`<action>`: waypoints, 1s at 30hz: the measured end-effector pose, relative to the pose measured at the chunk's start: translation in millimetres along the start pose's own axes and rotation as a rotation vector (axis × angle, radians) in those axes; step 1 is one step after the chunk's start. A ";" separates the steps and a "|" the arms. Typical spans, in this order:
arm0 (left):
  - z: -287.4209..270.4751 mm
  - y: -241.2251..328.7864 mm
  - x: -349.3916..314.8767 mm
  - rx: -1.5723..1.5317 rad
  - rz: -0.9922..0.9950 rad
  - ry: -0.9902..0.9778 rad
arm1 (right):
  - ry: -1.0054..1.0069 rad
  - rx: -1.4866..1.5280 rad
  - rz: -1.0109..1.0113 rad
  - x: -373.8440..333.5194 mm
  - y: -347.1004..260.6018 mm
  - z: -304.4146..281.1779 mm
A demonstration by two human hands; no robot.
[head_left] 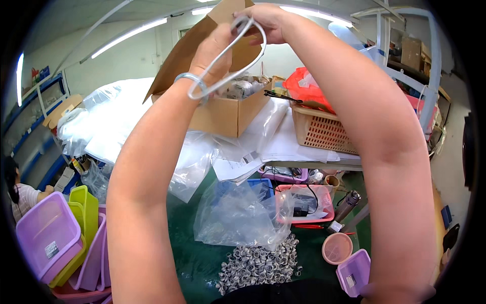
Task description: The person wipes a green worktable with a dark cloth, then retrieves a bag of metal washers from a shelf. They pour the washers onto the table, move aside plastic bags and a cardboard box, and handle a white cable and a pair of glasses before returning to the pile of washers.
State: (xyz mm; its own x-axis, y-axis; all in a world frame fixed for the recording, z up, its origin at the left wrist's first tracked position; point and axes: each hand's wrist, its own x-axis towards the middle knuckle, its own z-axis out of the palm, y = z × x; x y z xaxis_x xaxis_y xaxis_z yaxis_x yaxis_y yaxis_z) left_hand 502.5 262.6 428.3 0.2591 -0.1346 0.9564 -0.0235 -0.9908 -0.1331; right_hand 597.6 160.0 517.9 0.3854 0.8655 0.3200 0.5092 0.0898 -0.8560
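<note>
Both my hands are raised high at the top of the view, in front of an open cardboard box [217, 115]. My left hand [215, 49] and my right hand [267, 23] pinch a white cable [260, 55] together at its upper end. The cable hangs down in a long loop, and the gathered part between my fingers is blurred. A pale bangle circles my left wrist. Plastic-wrapped items [244, 88] fill the box behind the loop, and its tall flap stands up behind my left hand.
Below lie a clear plastic bag [235, 215] and a pile of small metal rings [260, 263] on the green surface. A tan basket [324, 130] stands at right, near a pink tray [324, 215] and a dark flask [348, 205]. Purple bins [48, 235] and another person [25, 195] are at left.
</note>
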 end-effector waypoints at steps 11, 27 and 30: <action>-8.7 -29.5 -14.7 0.351 -0.405 -1.285 | 0.027 -0.246 -0.012 -11.8 2.1 19.0; 20.4 3.1 -17.9 -0.282 -0.701 -1.209 | -0.034 -0.532 0.007 -47.1 12.6 18.2; 5.4 9.3 -18.1 -0.155 -0.497 -1.051 | -0.065 -0.486 0.054 -53.1 15.8 24.1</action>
State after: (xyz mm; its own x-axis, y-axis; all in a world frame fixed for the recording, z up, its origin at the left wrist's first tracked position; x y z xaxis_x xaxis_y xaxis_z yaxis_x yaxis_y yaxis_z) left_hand 502.9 255.9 408.3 0.9415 0.2716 0.1994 0.2060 -0.9324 0.2970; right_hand 566.7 127.3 477.6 0.3805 0.8929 0.2408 0.7955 -0.1832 -0.5776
